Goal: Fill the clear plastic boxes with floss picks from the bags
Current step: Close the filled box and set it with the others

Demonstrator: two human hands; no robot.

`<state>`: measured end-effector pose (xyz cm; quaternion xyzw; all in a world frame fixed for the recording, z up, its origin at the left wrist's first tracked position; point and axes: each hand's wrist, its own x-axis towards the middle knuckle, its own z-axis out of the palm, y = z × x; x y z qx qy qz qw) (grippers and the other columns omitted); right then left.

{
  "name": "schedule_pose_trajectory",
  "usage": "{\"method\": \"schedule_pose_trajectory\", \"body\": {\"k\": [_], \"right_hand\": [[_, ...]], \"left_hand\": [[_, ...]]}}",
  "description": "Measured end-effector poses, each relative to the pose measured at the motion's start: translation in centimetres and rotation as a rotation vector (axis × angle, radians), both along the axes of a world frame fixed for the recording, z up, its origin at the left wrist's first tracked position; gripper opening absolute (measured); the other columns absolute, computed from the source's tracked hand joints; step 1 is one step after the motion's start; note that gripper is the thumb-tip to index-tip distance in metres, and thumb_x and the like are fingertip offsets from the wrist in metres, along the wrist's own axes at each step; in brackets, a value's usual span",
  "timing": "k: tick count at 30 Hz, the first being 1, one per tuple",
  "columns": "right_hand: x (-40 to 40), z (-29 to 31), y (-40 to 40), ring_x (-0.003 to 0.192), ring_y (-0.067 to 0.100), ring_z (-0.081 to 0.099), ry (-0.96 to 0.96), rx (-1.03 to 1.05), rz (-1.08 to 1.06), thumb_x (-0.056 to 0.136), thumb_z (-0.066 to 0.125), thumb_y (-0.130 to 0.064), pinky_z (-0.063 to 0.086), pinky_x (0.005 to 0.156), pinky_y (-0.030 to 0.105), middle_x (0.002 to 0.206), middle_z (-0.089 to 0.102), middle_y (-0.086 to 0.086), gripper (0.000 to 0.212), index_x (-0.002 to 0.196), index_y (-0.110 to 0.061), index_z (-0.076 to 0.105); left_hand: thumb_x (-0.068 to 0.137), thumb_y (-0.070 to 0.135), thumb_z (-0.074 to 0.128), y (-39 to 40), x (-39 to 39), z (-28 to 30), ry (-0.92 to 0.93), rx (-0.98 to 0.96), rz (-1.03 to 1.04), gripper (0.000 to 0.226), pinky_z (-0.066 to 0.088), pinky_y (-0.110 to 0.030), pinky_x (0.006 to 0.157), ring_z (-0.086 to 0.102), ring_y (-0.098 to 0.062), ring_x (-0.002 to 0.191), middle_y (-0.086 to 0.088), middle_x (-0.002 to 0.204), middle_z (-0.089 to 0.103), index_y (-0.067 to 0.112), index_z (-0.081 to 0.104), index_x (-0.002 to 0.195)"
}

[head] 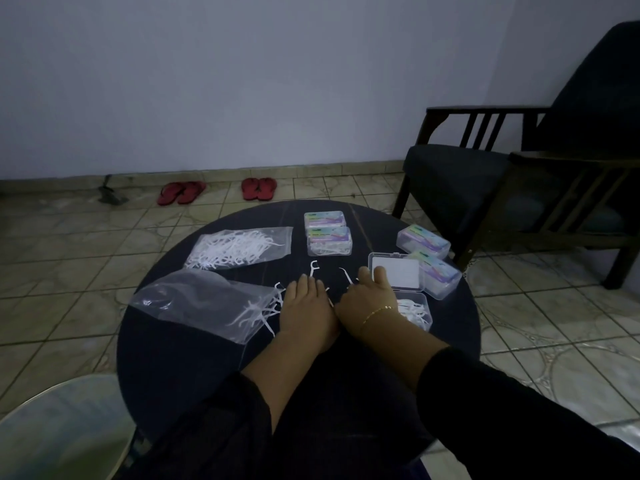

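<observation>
— Grips? Left hand [306, 306] flat on counter [180, 368], holding nothing; right hand [369, 303] pinching one pick, seemingly.
— Loose floss picks [313, 268]? Just beyond left fingertips, long axis pointing away. Open box [417, 311] touching right wrist; nearer to right.

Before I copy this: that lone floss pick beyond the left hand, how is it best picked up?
Judging by its pose, pinch the straight handle of the floss pick from above. It lies flat on the table, forked head pointing away and the handle end toward the left hand, so the stem is the nearest, plainest part.
</observation>
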<state>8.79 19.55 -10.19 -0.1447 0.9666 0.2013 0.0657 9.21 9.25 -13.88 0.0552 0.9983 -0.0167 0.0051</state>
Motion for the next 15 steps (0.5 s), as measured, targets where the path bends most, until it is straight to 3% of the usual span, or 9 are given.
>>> {"method": "schedule_pose_trajectory", "body": {"k": [4,7,8,12,15], "right_hand": [[0.4,-0.2,0.2,0.137,0.030,0.022,-0.007,-0.020,0.031,0.101,0.023,-0.039,0.011,0.108,0.047,0.135,0.053,0.003,0.047,0.126,-0.019,0.059],[1.3,0.0,0.3,0.138,0.029,0.020,-0.009,-0.020,0.077,0.101,0.026,-0.040,0.014,0.107,0.047,0.135,0.053,0.002,0.046,0.125,-0.017,0.059],[1.7,0.0,0.2,0.138,0.029,0.020,-0.006,-0.026,0.089,0.101,0.028,-0.039,0.014,0.107,0.047,0.134,0.053,0.002,0.045,0.125,-0.017,0.058],[3.6,-0.8,0.2,0.140,0.029,0.016,0.030,-0.091,0.138,0.100,0.029,-0.030,0.014,0.107,0.047,0.133,0.054,0.002,0.041,0.127,-0.015,0.056],[5.4,-1.2,0.2,0.136,0.028,0.021,0.056,-0.168,0.169,0.099,0.031,-0.024,0.015,0.106,0.046,0.126,0.056,0.003,0.037,0.122,-0.012,0.057]], "left_hand": [[0.097,0.038,0.021,0.0,1.5,-0.7,0.106,0.092,-0.001,0.061,0.014,-0.038,0.114,0.025,-0.025,0.140,-0.012,0.150,0.034,0.001,0.029,0.145],[0.081,0.034,0.034,0.0,3.1,-0.9,0.184,0.145,-0.019,0.057,0.037,-0.036,0.097,0.057,-0.022,0.111,-0.008,0.118,0.066,0.002,0.065,0.117],[0.079,0.032,0.041,0.0,3.6,-1.0,0.224,0.141,-0.026,0.050,0.038,-0.034,0.094,0.059,-0.020,0.106,-0.005,0.113,0.068,0.004,0.067,0.112],[0.096,0.020,0.040,-0.5,5.5,-1.6,0.189,0.239,-0.019,0.048,0.022,-0.032,0.106,0.034,-0.019,0.132,0.001,0.148,0.038,0.012,0.035,0.144],[0.099,0.017,0.036,-1.1,7.0,-1.1,0.250,0.289,-0.004,0.043,0.024,-0.030,0.100,0.038,-0.017,0.127,0.006,0.143,0.043,0.020,0.041,0.141]]}}
